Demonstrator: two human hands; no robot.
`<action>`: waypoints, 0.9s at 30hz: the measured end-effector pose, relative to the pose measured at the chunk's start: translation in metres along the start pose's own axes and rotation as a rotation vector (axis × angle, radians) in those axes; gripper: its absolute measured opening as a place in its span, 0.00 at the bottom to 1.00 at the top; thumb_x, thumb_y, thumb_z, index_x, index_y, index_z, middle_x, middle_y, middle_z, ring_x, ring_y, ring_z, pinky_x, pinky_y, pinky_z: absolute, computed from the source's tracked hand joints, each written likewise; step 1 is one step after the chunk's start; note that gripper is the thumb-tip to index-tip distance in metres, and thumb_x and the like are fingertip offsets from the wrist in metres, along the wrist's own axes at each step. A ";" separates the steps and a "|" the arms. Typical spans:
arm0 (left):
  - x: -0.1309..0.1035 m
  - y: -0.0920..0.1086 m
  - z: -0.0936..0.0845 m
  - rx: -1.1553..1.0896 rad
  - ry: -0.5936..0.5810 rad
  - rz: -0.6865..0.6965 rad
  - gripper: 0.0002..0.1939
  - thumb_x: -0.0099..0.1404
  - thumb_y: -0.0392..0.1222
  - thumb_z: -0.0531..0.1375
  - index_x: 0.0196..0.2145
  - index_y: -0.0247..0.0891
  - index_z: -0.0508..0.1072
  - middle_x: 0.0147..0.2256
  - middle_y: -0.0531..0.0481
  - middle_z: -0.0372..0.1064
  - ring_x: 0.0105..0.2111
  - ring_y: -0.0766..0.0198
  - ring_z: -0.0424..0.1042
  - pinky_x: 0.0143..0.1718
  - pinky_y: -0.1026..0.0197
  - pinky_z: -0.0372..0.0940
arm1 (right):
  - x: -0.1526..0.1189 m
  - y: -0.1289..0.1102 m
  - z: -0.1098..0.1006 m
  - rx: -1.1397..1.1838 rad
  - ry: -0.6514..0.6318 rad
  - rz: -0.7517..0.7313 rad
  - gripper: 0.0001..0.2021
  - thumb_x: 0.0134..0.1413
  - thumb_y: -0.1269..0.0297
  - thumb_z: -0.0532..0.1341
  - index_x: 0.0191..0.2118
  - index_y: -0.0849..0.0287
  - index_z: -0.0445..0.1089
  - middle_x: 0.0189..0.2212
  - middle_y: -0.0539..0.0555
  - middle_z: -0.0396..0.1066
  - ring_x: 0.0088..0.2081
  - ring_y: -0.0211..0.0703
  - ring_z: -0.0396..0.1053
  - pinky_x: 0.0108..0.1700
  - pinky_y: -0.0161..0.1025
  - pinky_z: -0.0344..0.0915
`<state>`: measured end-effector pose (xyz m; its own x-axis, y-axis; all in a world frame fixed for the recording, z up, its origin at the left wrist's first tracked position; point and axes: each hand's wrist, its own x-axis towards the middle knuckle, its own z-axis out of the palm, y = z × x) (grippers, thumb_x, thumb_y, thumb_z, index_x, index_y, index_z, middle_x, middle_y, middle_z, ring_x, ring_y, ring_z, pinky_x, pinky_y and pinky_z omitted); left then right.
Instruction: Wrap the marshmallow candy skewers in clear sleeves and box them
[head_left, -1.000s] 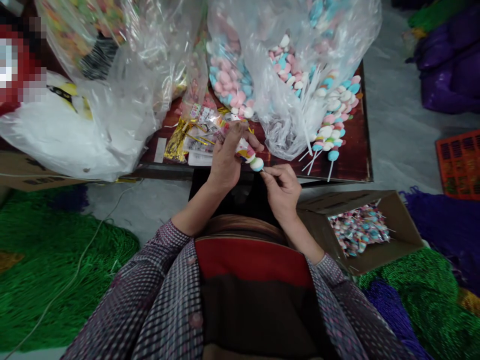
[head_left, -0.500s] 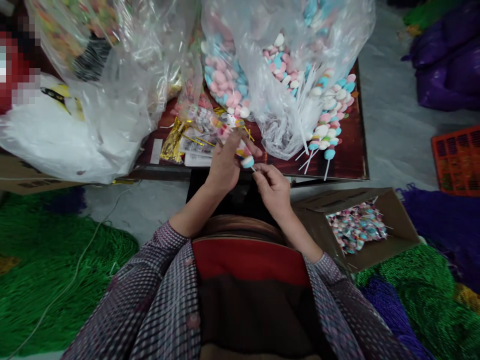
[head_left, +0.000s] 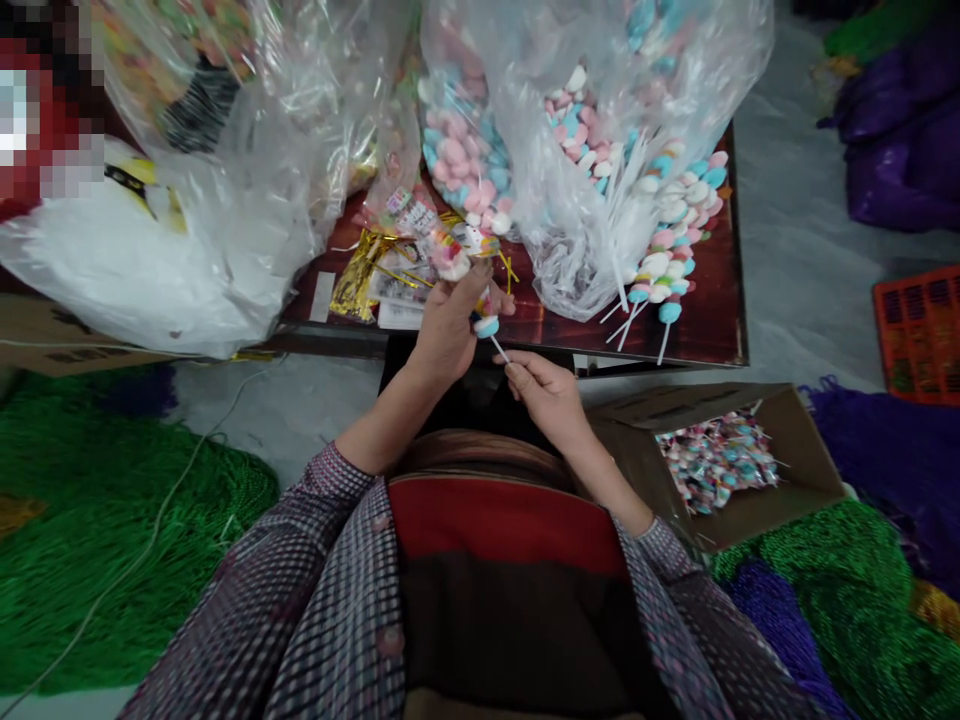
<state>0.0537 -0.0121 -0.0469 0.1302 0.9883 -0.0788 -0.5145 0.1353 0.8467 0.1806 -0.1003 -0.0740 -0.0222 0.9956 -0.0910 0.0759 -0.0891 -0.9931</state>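
My left hand [head_left: 448, 328] is wrapped round a marshmallow skewer [head_left: 487, 327] just past the table's front edge. A blue-and-white marshmallow shows at its lower end, and my fingers hide the middle. Beyond my thumb, a clear printed wrapper [head_left: 415, 217] covers the upper part. With thumb and fingers, my right hand [head_left: 547, 388] pinches the lower end of the white stick [head_left: 501, 349]. Gold twist ties [head_left: 361, 275] and flat printed packets [head_left: 403, 314] lie left of my left hand. To the right, several bare marshmallow skewers [head_left: 670, 255] are piled with their sticks toward me.
Large clear bags of marshmallows [head_left: 461, 150] stand along the back of the dark red table [head_left: 712, 335]. A bulging white bag [head_left: 150, 270] is at left. Below right sits a cardboard box [head_left: 814, 480] with many wrapped skewers. Green strands [head_left: 127, 540] cover the floor at left.
My right hand has shifted slightly down and right, and more of the white stick shows between my hands. The wrapped end now points further up and left. The whole view has shifted a little.
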 end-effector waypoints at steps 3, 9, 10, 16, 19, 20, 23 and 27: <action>-0.004 -0.006 0.002 0.029 -0.048 -0.014 0.20 0.62 0.57 0.68 0.25 0.42 0.68 0.20 0.57 0.63 0.28 0.66 0.72 0.40 0.58 0.71 | 0.000 0.000 0.004 0.009 0.084 -0.002 0.19 0.62 0.45 0.62 0.40 0.56 0.79 0.19 0.42 0.58 0.22 0.32 0.55 0.27 0.35 0.52; -0.008 0.011 -0.004 0.019 -0.154 -0.031 0.34 0.46 0.69 0.73 0.41 0.44 0.74 0.45 0.47 0.77 0.47 0.56 0.78 0.44 0.57 0.71 | 0.000 -0.001 0.004 0.171 0.024 0.031 0.19 0.62 0.45 0.63 0.38 0.57 0.77 0.17 0.41 0.58 0.20 0.30 0.52 0.25 0.34 0.49; -0.004 0.019 -0.006 0.006 -0.143 0.003 0.34 0.45 0.71 0.73 0.41 0.45 0.74 0.48 0.46 0.77 0.49 0.54 0.78 0.44 0.57 0.71 | -0.001 -0.001 0.003 0.164 0.012 0.028 0.19 0.62 0.45 0.63 0.38 0.57 0.77 0.17 0.41 0.58 0.20 0.30 0.52 0.25 0.34 0.48; 0.007 0.022 0.000 0.037 0.044 0.042 0.17 0.68 0.58 0.63 0.34 0.42 0.73 0.24 0.55 0.66 0.32 0.64 0.76 0.38 0.59 0.71 | -0.002 -0.005 0.006 0.119 -0.029 0.043 0.21 0.61 0.42 0.62 0.37 0.57 0.76 0.16 0.40 0.54 0.19 0.30 0.50 0.24 0.34 0.47; -0.003 0.005 0.007 -0.014 0.042 -0.002 0.14 0.70 0.48 0.63 0.29 0.42 0.68 0.22 0.58 0.61 0.24 0.69 0.68 0.35 0.62 0.69 | 0.001 -0.006 0.010 0.103 0.011 0.031 0.22 0.61 0.41 0.61 0.37 0.58 0.75 0.17 0.40 0.53 0.19 0.30 0.50 0.24 0.34 0.48; -0.006 0.002 0.009 -0.029 0.027 -0.012 0.14 0.70 0.46 0.63 0.28 0.42 0.67 0.22 0.58 0.60 0.24 0.70 0.67 0.34 0.62 0.69 | 0.002 -0.006 0.011 0.106 0.013 0.028 0.22 0.62 0.41 0.61 0.37 0.58 0.75 0.17 0.40 0.53 0.19 0.30 0.50 0.24 0.34 0.49; -0.008 0.002 0.007 -0.045 0.007 -0.010 0.14 0.70 0.44 0.63 0.28 0.42 0.65 0.23 0.58 0.60 0.24 0.70 0.67 0.35 0.62 0.68 | 0.002 -0.006 0.011 0.091 -0.010 0.003 0.20 0.64 0.44 0.60 0.41 0.57 0.75 0.18 0.41 0.58 0.20 0.31 0.54 0.26 0.34 0.52; -0.005 0.003 0.002 0.013 0.023 0.038 0.13 0.70 0.48 0.64 0.30 0.43 0.67 0.24 0.57 0.62 0.27 0.68 0.70 0.36 0.62 0.69 | 0.001 -0.007 0.010 -0.068 0.022 -0.089 0.14 0.64 0.51 0.62 0.43 0.56 0.76 0.21 0.43 0.64 0.24 0.33 0.60 0.29 0.35 0.57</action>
<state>0.0535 -0.0168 -0.0429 0.0913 0.9941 -0.0578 -0.5076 0.0964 0.8562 0.1705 -0.0988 -0.0679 -0.0099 1.0000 0.0000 0.1416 0.0014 -0.9899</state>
